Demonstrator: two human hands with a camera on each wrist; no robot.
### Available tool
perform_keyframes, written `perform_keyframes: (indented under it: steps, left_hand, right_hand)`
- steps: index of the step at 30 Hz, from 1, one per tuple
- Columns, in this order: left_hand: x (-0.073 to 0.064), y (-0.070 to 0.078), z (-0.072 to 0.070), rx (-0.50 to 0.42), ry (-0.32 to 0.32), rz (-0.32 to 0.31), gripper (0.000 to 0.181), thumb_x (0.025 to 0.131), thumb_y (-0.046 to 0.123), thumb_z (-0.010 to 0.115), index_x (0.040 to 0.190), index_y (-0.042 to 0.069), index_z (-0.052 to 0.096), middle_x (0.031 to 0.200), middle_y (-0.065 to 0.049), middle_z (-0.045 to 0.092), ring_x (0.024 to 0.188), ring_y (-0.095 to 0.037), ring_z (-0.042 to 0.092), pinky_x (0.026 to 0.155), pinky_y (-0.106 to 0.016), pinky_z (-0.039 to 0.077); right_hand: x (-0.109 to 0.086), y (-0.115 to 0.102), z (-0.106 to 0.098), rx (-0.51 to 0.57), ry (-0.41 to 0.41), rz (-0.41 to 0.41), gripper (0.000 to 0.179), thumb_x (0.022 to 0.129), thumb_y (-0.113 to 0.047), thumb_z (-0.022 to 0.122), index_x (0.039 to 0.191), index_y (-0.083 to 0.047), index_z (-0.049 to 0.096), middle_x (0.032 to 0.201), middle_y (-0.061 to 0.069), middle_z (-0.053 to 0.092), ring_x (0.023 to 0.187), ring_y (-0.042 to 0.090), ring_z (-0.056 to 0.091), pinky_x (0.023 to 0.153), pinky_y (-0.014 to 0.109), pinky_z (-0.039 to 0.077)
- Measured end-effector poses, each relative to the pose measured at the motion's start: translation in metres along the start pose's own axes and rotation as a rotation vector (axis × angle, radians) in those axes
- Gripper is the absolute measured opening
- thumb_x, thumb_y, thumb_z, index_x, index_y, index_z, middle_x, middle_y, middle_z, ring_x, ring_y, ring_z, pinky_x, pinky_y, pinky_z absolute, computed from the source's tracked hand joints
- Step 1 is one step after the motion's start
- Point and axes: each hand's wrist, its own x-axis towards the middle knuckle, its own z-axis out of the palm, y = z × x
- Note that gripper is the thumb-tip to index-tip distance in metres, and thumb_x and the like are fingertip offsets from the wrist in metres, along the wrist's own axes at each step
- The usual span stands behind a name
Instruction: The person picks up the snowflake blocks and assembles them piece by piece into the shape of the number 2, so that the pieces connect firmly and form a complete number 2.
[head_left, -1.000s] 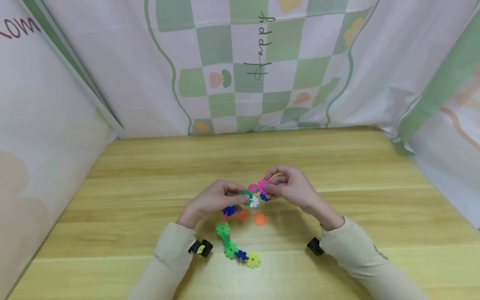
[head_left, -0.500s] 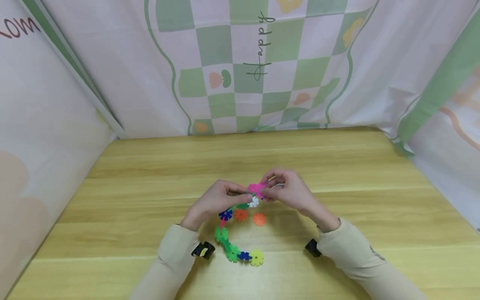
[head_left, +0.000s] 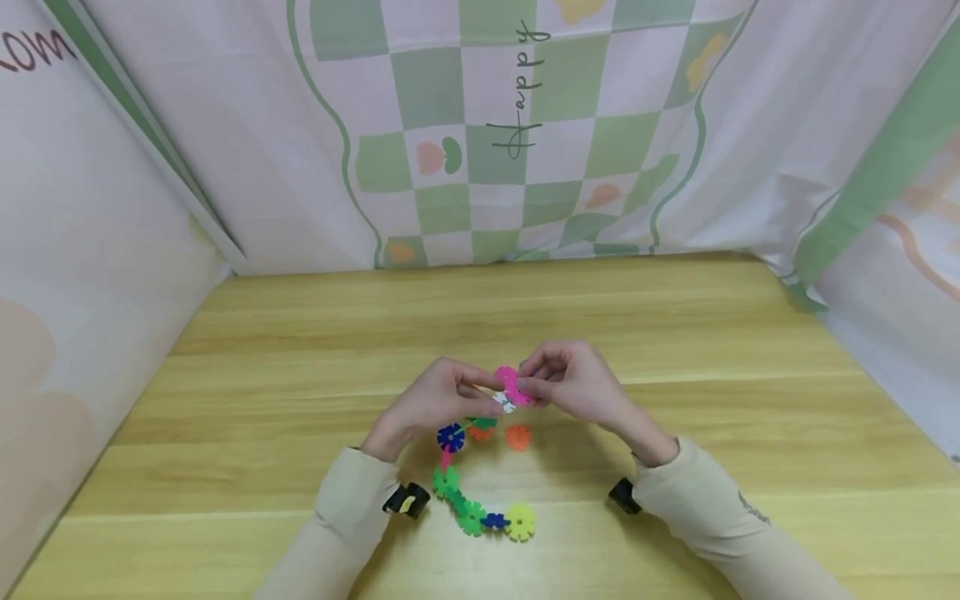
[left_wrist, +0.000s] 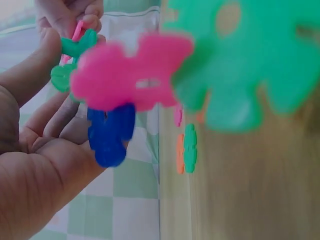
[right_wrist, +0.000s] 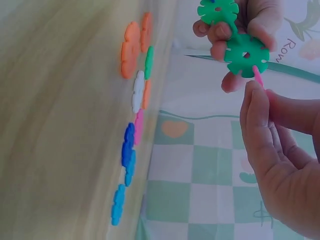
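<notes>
My left hand (head_left: 435,398) pinches a green snowflake disc (right_wrist: 247,55) at one end of a linked chain of notched discs. My right hand (head_left: 577,385) pinches a pink snowflake disc (right_wrist: 258,75) between thumb and index finger, its edge at a notch of that green disc. From my left hand the chain hangs down through a blue disc (head_left: 451,438), a lighter green disc (head_left: 446,481) and another green disc (head_left: 472,517), then a small blue disc (head_left: 495,521) to a yellow disc (head_left: 520,522). In the left wrist view, a pink link (left_wrist: 130,70) and blue disc (left_wrist: 111,135) hang close to the camera.
Loose discs lie on the wooden table (head_left: 300,333) beyond and below the hands: an orange disc (head_left: 518,437), a white disc (right_wrist: 138,91), a light blue disc (right_wrist: 118,205) and several more. A patterned curtain (head_left: 495,167) stands behind the table's far edge.
My right hand has moved slightly left and down, bringing the pink disc to the green one. The held green disc has turned, and the chain's yellow end has swung a little right.
</notes>
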Motion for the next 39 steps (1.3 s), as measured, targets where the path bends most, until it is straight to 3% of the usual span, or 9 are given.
perform_keyframes:
  steps: [6, 10, 15, 20, 25, 28, 32, 39]
  left_hand:
    - [-0.002, 0.003, 0.000, -0.043, 0.007, 0.037, 0.036, 0.088, 0.007, 0.069, 0.123, -0.002, 0.063, 0.095, -0.019, 0.072, 0.080, -0.019, 0.071, 0.062, -0.022, 0.049]
    - [-0.005, 0.004, -0.002, -0.075, 0.018, 0.052, 0.040, 0.089, 0.006, 0.068, 0.127, -0.001, 0.059, 0.099, -0.023, 0.070, 0.086, -0.024, 0.071, 0.060, -0.021, 0.046]
    - [-0.009, 0.001, -0.007, -0.104, -0.003, 0.067, 0.041, 0.090, 0.006, 0.066, 0.130, -0.001, 0.057, 0.105, -0.026, 0.067, 0.099, -0.037, 0.066, 0.075, -0.029, 0.055]
    - [-0.010, 0.001, -0.010, -0.097, -0.001, 0.067, 0.040, 0.091, 0.012, 0.067, 0.128, 0.001, 0.059, 0.111, -0.024, 0.066, 0.104, -0.034, 0.065, 0.085, -0.034, 0.054]
    - [-0.009, 0.002, -0.011, -0.070, 0.050, 0.051, 0.037, 0.092, 0.015, 0.067, 0.126, 0.003, 0.061, 0.110, -0.020, 0.068, 0.103, -0.030, 0.066, 0.086, -0.035, 0.053]
    - [-0.008, 0.000, -0.011, -0.064, 0.066, 0.036, 0.037, 0.091, 0.014, 0.067, 0.126, 0.004, 0.061, 0.111, -0.016, 0.068, 0.099, -0.026, 0.067, 0.084, -0.035, 0.054]
    - [-0.006, -0.001, -0.010, -0.079, 0.045, 0.028, 0.037, 0.090, 0.013, 0.068, 0.125, 0.002, 0.061, 0.116, -0.014, 0.064, 0.098, -0.024, 0.067, 0.082, -0.035, 0.055]
    - [-0.005, 0.002, -0.013, -0.079, 0.058, 0.003, 0.039, 0.090, 0.014, 0.069, 0.127, 0.007, 0.060, 0.116, -0.013, 0.065, 0.098, -0.023, 0.067, 0.081, -0.034, 0.055]
  right_hand:
    - [0.003, -0.006, 0.004, -0.031, 0.023, -0.030, 0.004, 0.086, 0.001, 0.069, 0.088, 0.004, 0.069, 0.074, 0.008, 0.068, 0.064, 0.031, 0.067, 0.059, 0.044, 0.057]
    - [0.005, -0.009, 0.008, -0.027, 0.044, -0.040, 0.005, 0.087, -0.001, 0.068, 0.088, 0.004, 0.069, 0.074, 0.008, 0.069, 0.066, 0.036, 0.067, 0.059, 0.045, 0.056]
    - [0.007, -0.011, 0.012, -0.024, 0.036, -0.053, 0.005, 0.087, -0.001, 0.069, 0.088, 0.004, 0.067, 0.075, 0.009, 0.069, 0.066, 0.037, 0.067, 0.060, 0.045, 0.056]
    - [0.009, -0.012, 0.012, -0.014, 0.033, -0.031, 0.007, 0.087, -0.004, 0.070, 0.091, 0.002, 0.068, 0.078, 0.009, 0.070, 0.069, 0.035, 0.068, 0.062, 0.044, 0.057]
    - [0.010, -0.009, 0.006, -0.013, -0.017, -0.022, 0.014, 0.092, -0.011, 0.065, 0.101, 0.000, 0.067, 0.087, 0.011, 0.070, 0.075, 0.037, 0.067, 0.066, 0.045, 0.057]
    - [0.007, -0.002, 0.002, -0.080, -0.047, -0.057, 0.013, 0.093, -0.006, 0.063, 0.103, 0.001, 0.066, 0.092, 0.014, 0.069, 0.079, 0.035, 0.066, 0.069, 0.039, 0.057]
    - [0.001, 0.008, 0.001, -0.193, -0.091, -0.064, 0.014, 0.086, 0.004, 0.066, 0.100, 0.004, 0.067, 0.090, 0.012, 0.069, 0.080, 0.025, 0.066, 0.071, 0.029, 0.056]
    - [0.006, 0.016, 0.004, -0.270, -0.224, -0.003, 0.019, 0.078, 0.012, 0.066, 0.096, 0.004, 0.066, 0.086, 0.010, 0.066, 0.082, 0.022, 0.064, 0.075, 0.034, 0.056]
